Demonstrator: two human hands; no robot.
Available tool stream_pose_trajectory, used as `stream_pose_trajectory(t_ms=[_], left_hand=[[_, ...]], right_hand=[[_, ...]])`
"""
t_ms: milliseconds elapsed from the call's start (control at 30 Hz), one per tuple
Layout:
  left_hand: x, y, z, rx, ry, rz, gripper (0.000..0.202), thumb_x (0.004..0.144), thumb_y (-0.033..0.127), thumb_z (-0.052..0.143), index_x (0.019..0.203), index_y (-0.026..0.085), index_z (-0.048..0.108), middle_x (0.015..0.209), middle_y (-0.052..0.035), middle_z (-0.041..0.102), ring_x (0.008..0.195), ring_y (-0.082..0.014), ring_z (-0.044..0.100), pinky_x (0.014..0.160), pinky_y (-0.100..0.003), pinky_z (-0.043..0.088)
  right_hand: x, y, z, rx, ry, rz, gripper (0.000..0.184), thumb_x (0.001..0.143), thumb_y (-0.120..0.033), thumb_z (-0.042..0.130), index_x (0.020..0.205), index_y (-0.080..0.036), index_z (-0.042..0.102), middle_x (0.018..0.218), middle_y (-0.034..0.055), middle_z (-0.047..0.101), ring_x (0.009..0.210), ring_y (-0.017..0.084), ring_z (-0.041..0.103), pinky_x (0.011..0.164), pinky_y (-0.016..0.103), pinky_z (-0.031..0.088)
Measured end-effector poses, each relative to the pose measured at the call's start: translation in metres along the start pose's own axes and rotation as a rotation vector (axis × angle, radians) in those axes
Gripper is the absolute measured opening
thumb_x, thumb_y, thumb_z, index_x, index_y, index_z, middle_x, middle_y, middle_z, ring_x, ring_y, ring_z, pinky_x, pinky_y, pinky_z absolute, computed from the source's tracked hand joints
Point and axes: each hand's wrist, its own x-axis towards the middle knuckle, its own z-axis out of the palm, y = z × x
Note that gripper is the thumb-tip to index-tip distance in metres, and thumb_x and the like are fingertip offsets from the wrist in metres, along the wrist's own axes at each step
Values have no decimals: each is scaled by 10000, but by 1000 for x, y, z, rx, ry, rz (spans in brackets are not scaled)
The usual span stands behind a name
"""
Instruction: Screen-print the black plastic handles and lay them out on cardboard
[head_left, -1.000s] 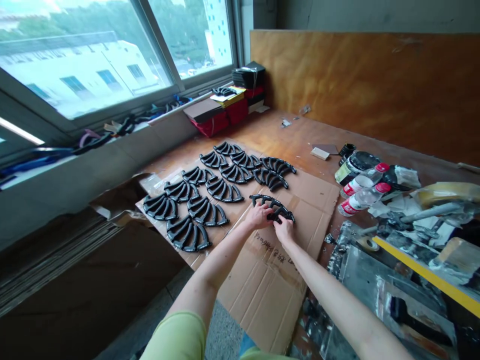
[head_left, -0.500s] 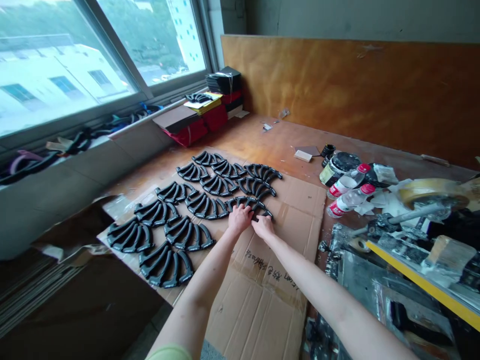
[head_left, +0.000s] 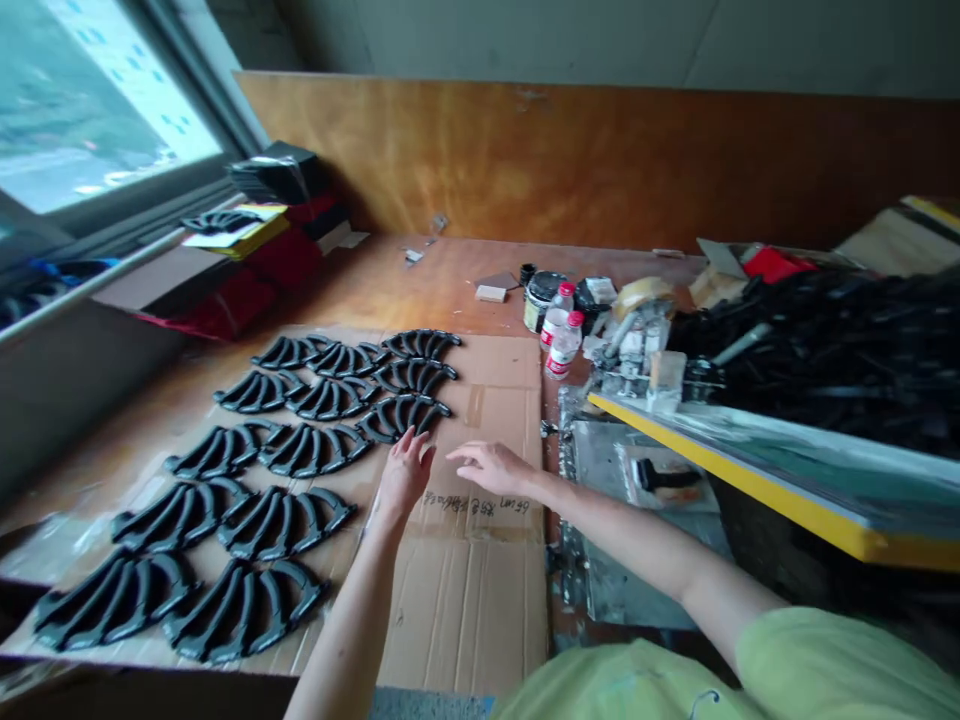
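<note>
Moving since earlier view: left hand [head_left: 405, 475] and right hand [head_left: 491, 467], coming off the black fan-shaped piece [head_left: 401, 417] and opening above the cardboard sheet [head_left: 480, 610]; head camera also turning toward the right side.

Left hand state: opening with fingers pointing up and a little spread, holding nothing.

Right hand state: reaching out wide and flat over bare cardboard, with fingers pointing toward the left hand, holding nothing.

Piece position: lying just ahead of the left hand, at the near right end of the group, with fingertips almost reaching its lower edge; contact not showing clearly from this view.

Long axis: running across the view, from lower left up to upper right.

Nearer hand: left hand sitting closer to the piece; right hand reaching from farther right, with bare cardboard lying between it and the piece.

Other pieces: other black pieces [head_left: 247, 610] lying in neat rows on the sheet, spreading toward the left and far side.

Sheet marks: handwriting [head_left: 465, 505] running across the cardboard just below the hands.

Right side: plastic bottles [head_left: 564, 345] with red caps and paint tin [head_left: 541, 300] standing beyond the sheet; yellow-edged frame [head_left: 720, 470] lying beside a heap of black pieces [head_left: 825, 350].

Body: green sleeve [head_left: 825, 660] showing at the bottom right.
</note>
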Motion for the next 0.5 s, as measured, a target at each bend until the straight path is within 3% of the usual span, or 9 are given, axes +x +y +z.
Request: stream_pose_trajectory(t_ms=[100,200,267,367,500], left_hand=[[-30,47,3,-192,-41,-36,367,895,421,484,1096,176,669,1326,-161,582,1138,-298,604,985,-462,455],[-52,112,1,-448,-171,-127,376,879,475,507,1068,203,685,1326,-129,588,961,-250,672,869,-410,527],[-57,161,-4,-623,-232,-169,398,866,505,527,1076,206,685,1282,-119,619,927,-226,678,827,-367,541],[-51,237,-16,-914,-237,-185,460,846,524,556,1154,197,652,1107,-102,692,923,-207,675,798,-327,547],[-40,326,-35,-1272,-128,-176,512,824,460,580,1255,183,590,895,-43,695,676,-126,645,671,-279,556]], right_hand=[[-95,24,-45,-124,220,-93,244,912,-219,542,1098,-228,701,1137,44,696,1066,169,623,985,337,459],[-185,68,-84,-362,387,44,268,927,-238,524,1140,-241,686,1191,69,674,1146,215,588,1029,411,437],[-231,100,-100,-474,368,139,325,920,-266,542,1229,-241,641,1231,82,655,1174,239,578,1043,433,430],[-268,133,-109,-572,268,104,453,896,-310,588,1334,-195,559,1350,117,573,1248,267,529,1072,457,408],[-280,146,-113,-603,215,-111,480,885,-309,608,1334,-149,553,1456,143,452,1369,282,392,1132,495,326]])
